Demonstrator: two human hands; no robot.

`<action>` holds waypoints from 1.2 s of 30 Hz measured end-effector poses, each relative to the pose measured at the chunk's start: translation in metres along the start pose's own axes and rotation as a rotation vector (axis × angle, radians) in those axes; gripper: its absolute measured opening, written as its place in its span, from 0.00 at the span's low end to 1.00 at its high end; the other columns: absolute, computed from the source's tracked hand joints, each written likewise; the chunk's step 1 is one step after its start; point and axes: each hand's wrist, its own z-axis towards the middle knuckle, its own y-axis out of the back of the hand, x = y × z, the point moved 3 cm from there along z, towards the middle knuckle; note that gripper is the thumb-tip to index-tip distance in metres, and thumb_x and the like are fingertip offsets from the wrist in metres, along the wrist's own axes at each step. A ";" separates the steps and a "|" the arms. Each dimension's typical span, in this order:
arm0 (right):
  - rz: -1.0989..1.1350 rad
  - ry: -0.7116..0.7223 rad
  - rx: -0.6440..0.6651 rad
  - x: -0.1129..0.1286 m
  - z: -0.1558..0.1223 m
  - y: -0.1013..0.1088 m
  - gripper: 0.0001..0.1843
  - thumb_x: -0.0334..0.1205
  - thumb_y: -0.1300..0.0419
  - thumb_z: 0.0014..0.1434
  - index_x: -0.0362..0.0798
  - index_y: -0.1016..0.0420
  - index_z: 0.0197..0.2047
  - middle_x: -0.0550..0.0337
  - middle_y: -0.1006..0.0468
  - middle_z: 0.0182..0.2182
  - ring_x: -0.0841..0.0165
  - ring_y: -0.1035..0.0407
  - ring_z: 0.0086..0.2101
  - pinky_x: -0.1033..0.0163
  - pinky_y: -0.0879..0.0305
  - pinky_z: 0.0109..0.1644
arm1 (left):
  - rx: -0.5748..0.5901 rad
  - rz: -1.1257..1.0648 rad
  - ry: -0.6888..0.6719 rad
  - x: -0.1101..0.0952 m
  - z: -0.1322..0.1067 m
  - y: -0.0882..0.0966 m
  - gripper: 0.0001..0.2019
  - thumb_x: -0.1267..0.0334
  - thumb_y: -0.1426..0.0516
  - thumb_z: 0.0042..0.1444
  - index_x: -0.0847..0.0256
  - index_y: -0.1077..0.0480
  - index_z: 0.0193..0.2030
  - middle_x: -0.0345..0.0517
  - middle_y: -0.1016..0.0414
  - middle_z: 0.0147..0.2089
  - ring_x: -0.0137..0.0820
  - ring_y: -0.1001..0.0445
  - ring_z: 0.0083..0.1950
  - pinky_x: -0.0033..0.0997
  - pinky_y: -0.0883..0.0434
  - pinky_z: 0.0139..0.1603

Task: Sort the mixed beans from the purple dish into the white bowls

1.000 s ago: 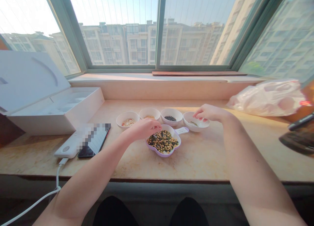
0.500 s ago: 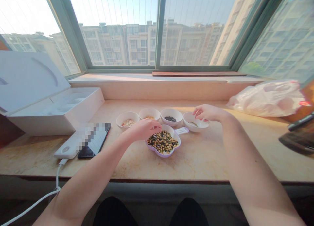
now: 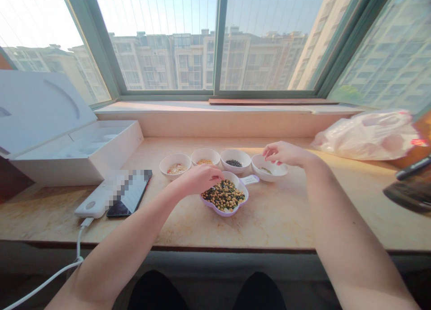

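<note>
A lilac flower-shaped dish (image 3: pixel 225 210) full of mixed yellow, green and dark beans sits mid-counter. Behind it stands a row of small white bowls: one with pale and red pieces (image 3: pixel 174 163), one with yellow grains (image 3: pixel 205 156), one with black beans (image 3: pixel 235 158), one nearly bare with a few green beans (image 3: pixel 272 170). My left hand (image 3: pixel 197 179) hovers at the dish's left rim, fingers pinched together over the beans. My right hand (image 3: pixel 285 152) is above the rightmost bowl, fingertips pinched; what they hold is too small to see.
An open white box (image 3: pixel 76 155) stands at the left, with a white power bank (image 3: pixel 97 200), a phone (image 3: pixel 129 194) and a white cable (image 3: pixel 50 276) in front of it. A plastic bag (image 3: pixel 368 135) lies at the right. Dark objects (image 3: pixel 407 188) sit at the far right edge.
My left hand has shifted slightly right and down onto the bean dish. My right hand has lifted a little above the rightmost bowl.
</note>
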 end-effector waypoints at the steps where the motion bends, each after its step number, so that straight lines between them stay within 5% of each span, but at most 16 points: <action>1: 0.006 0.029 -0.007 0.004 -0.001 -0.001 0.14 0.39 0.31 0.46 0.45 0.20 0.37 0.51 0.16 0.36 0.62 0.24 0.34 0.63 0.28 0.33 | 0.002 0.000 0.003 0.000 0.000 0.000 0.12 0.68 0.45 0.69 0.57 0.19 0.45 0.44 0.17 0.48 0.33 0.19 0.44 0.32 0.27 0.50; 8: 0.065 0.266 -0.092 0.050 -0.004 -0.032 0.10 0.41 0.36 0.54 0.46 0.19 0.39 0.52 0.15 0.39 0.62 0.23 0.39 0.62 0.28 0.40 | 0.101 -0.011 -0.070 -0.008 -0.001 -0.004 0.08 0.64 0.40 0.66 0.57 0.19 0.47 0.45 0.18 0.49 0.35 0.20 0.49 0.32 0.27 0.53; 17: -0.135 0.311 -0.265 0.069 -0.005 -0.054 0.15 0.37 0.43 0.63 0.46 0.15 0.46 0.53 0.14 0.38 0.63 0.22 0.37 0.60 0.29 0.47 | 0.250 -0.022 -0.129 -0.014 0.003 -0.011 0.03 0.64 0.36 0.61 0.58 0.20 0.38 0.45 0.21 0.42 0.35 0.23 0.46 0.30 0.29 0.47; 23: -0.175 0.357 -0.231 0.074 -0.005 -0.062 0.14 0.38 0.41 0.63 0.48 0.15 0.45 0.53 0.14 0.41 0.62 0.23 0.38 0.60 0.31 0.44 | 0.248 -0.062 -0.063 -0.008 0.005 -0.016 0.10 0.72 0.40 0.60 0.56 0.18 0.41 0.42 0.16 0.45 0.34 0.21 0.46 0.28 0.29 0.48; 28: -0.180 0.364 -0.212 0.076 -0.008 -0.066 0.14 0.40 0.41 0.65 0.49 0.14 0.46 0.53 0.13 0.42 0.63 0.24 0.37 0.62 0.33 0.41 | 0.230 -0.070 -0.059 -0.007 0.006 -0.014 0.08 0.73 0.39 0.59 0.57 0.19 0.38 0.42 0.16 0.42 0.33 0.21 0.43 0.29 0.30 0.45; 36: -0.144 0.387 -0.234 0.073 -0.005 -0.063 0.15 0.43 0.41 0.63 0.48 0.14 0.45 0.54 0.15 0.37 0.63 0.26 0.34 0.61 0.34 0.42 | 0.135 -0.104 -0.112 -0.005 0.005 -0.013 0.05 0.71 0.37 0.59 0.59 0.19 0.37 0.44 0.18 0.43 0.34 0.21 0.46 0.32 0.29 0.52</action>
